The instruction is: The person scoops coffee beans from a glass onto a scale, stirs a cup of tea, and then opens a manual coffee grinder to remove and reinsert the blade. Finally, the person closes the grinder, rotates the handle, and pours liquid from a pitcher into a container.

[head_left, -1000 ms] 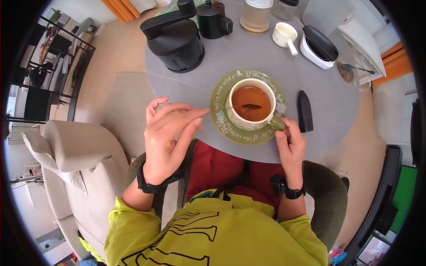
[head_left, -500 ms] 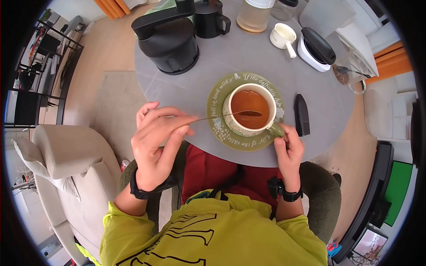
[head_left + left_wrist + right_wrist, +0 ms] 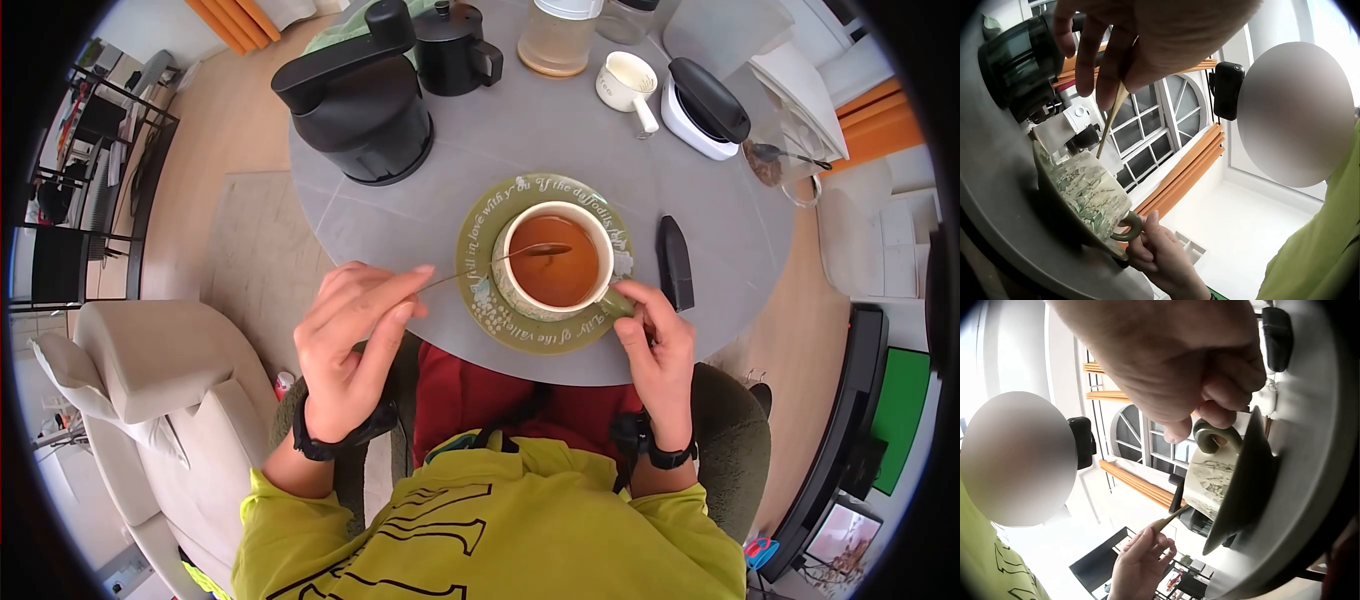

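A cup [image 3: 556, 261] of brown tea stands on a green lettered saucer [image 3: 480, 237] near the front edge of a round grey table [image 3: 430, 210]. My left hand [image 3: 352, 320] pinches the thin handle of a spoon [image 3: 500, 258], whose bowl is over the tea. In the left wrist view the spoon [image 3: 1110, 122] slants down from my fingers to the cup [image 3: 1088, 187]. My right hand [image 3: 652, 335] pinches the cup's green handle [image 3: 1213, 434] at the saucer's right side.
A black kettle [image 3: 355, 95], a small black pot [image 3: 452, 48], a glass jar [image 3: 555, 38], a white cup [image 3: 625, 82] and a white-and-black device [image 3: 700, 108] stand at the table's far side. A black case [image 3: 674, 262] lies right of the saucer. A beige armchair [image 3: 150, 370] is at left.
The spoon's bowl has moved within the cup, from right of centre towards the middle. My left hand has dropped lower and nearer the table edge. The right hand stays on the cup handle.
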{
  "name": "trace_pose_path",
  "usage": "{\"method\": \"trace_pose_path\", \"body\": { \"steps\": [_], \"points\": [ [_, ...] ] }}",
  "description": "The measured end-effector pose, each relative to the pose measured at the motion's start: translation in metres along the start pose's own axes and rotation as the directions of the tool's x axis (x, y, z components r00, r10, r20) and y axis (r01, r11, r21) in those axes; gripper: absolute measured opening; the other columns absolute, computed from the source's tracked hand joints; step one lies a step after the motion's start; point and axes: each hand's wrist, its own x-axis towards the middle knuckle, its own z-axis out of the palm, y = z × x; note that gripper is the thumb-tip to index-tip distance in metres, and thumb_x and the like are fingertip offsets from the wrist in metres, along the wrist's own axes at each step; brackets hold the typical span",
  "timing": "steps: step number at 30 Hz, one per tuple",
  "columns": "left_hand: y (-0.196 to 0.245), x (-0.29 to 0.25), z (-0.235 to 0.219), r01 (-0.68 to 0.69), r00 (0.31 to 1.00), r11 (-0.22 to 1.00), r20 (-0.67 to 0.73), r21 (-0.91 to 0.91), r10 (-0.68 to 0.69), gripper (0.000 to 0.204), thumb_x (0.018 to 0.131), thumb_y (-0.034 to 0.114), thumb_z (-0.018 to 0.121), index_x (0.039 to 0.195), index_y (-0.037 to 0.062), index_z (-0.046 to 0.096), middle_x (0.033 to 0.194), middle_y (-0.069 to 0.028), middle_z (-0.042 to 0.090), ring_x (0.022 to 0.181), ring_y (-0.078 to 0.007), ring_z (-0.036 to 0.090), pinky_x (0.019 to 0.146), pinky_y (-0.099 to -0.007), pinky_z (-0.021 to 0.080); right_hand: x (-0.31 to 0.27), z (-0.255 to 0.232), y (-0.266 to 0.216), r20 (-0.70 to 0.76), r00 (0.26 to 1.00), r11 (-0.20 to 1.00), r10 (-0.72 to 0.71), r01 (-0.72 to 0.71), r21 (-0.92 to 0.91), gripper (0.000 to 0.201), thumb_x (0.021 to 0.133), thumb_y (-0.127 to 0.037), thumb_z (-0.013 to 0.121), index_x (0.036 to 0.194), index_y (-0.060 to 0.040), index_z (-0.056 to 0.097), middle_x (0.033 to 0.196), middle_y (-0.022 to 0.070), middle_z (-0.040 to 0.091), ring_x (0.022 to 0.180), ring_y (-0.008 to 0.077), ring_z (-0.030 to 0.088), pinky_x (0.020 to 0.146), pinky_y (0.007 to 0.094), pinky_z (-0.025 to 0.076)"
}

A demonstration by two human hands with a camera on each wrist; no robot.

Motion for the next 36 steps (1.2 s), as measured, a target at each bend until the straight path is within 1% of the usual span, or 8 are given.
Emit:
{"method": "trace_pose_path", "body": {
  "steps": [5, 8, 12, 16, 20, 27, 29, 36],
  "points": [
    [0.002, -0.004, -0.003, 0.096, 0.995, 0.985, -0.023, -0.147, -0.100, 0.024, 0.085, -0.003, 0.057, 0.107, -0.0035, 0.067, 0.073, -0.0081, 0.064, 0.073, -0.0184, 0.061, 0.076, -0.0310, 0.044, 0.007, -0.003, -0.011, 0.088, 0.995, 0.996, 0.044, -0.037, -0.087, 0.019, 0.085, -0.014, 0.068, 0.098, -0.0014, 0.062, 0.059, 0.0062, 0.048, 0.051, 0.0141, 0.041, 0.049, 0.0274, 0.035],
    [0.007, -0.007, -0.004, 0.318, 0.914, 0.849, -0.102, -0.421, -0.393, 0.022, 0.093, 0.003, 0.052, 0.109, -0.0068, 0.063, 0.078, -0.0103, 0.064, 0.072, -0.0160, 0.060, 0.075, -0.0281, 0.046, 0.008, -0.003, -0.012, 0.103, 0.990, 0.992, 0.093, -0.084, -0.093, 0.017, 0.087, -0.016, 0.066, 0.092, -0.0008, 0.061, 0.059, 0.0080, 0.048, 0.051, 0.0157, 0.042, 0.049, 0.0281, 0.036],
    [-0.005, -0.005, -0.011, 0.276, 0.895, 0.777, -0.145, -0.566, -0.423, 0.024, 0.096, 0.011, 0.051, 0.109, -0.0055, 0.062, 0.077, -0.0095, 0.062, 0.072, -0.0160, 0.058, 0.075, -0.0291, 0.045, 0.007, -0.001, -0.013, 0.099, 0.982, 0.987, 0.160, -0.159, -0.024, 0.016, 0.089, -0.016, 0.064, 0.090, -0.0004, 0.060, 0.059, 0.0077, 0.049, 0.050, 0.0143, 0.043, 0.048, 0.0278, 0.035],
    [-0.010, -0.003, -0.016, 0.274, 0.885, 0.762, -0.157, -0.587, -0.439, 0.026, 0.096, 0.013, 0.050, 0.109, -0.0055, 0.062, 0.076, -0.0090, 0.062, 0.073, -0.0157, 0.057, 0.074, -0.0290, 0.044, 0.008, -0.001, -0.019, 0.123, 0.942, 0.941, 0.312, -0.324, 0.096, 0.015, 0.091, -0.015, 0.061, 0.091, -0.0001, 0.060, 0.059, 0.0042, 0.052, 0.047, 0.0088, 0.045, 0.045, 0.0244, 0.035],
    [-0.013, -0.001, -0.019, 0.258, 0.871, 0.743, -0.184, -0.618, -0.455, 0.026, 0.096, 0.014, 0.050, 0.109, -0.0049, 0.061, 0.075, -0.0083, 0.061, 0.072, -0.0155, 0.056, 0.072, -0.0291, 0.044, 0.007, -0.001, -0.016, 0.106, 0.934, 0.912, 0.340, -0.355, 0.206, 0.014, 0.092, -0.013, 0.059, 0.093, 0.0004, 0.061, 0.059, 0.0018, 0.053, 0.046, 0.0062, 0.047, 0.044, 0.0217, 0.035],
    [-0.020, 0.001, -0.021, 0.251, 0.856, 0.720, -0.198, -0.647, -0.477, 0.024, 0.096, 0.014, 0.050, 0.108, -0.0034, 0.061, 0.073, -0.0074, 0.059, 0.070, -0.0155, 0.055, 0.070, -0.0294, 0.045, -0.002, -0.020, -0.033, 0.045, 0.977, 0.934, 0.207, -0.211, 0.288, 0.009, 0.085, -0.002, 0.059, 0.089, 0.0049, 0.062, 0.060, 0.0034, 0.054, 0.045, 0.0088, 0.051, 0.044, 0.0217, 0.036],
    [-0.021, 0.002, -0.020, 0.251, 0.855, 0.711, -0.194, -0.657, -0.481, 0.024, 0.096, 0.015, 0.051, 0.107, -0.0035, 0.061, 0.072, -0.0080, 0.060, 0.070, -0.0160, 0.056, 0.070, -0.0300, 0.046, -0.005, -0.025, -0.037, 0.008, 0.998, 0.969, 0.057, -0.058, 0.240, 0.011, 0.080, -0.003, 0.063, 0.088, 0.0052, 0.062, 0.059, 0.0051, 0.054, 0.046, 0.0106, 0.053, 0.044, 0.0225, 0.037],
    [-0.025, 0.001, -0.022, 0.243, 0.859, 0.695, -0.182, -0.677, -0.478, 0.023, 0.096, 0.014, 0.052, 0.106, -0.0037, 0.061, 0.075, -0.0099, 0.061, 0.070, -0.0172, 0.057, 0.071, -0.0312, 0.046, 0.000, -0.023, -0.039, -0.063, 0.982, 0.960, -0.176, 0.186, 0.210, 0.036, 0.080, -0.034, 0.071, 0.078, 0.0005, 0.060, 0.054, 0.0056, 0.053, 0.043, 0.0161, 0.049, 0.042, 0.0261, 0.034]
  ]
}}
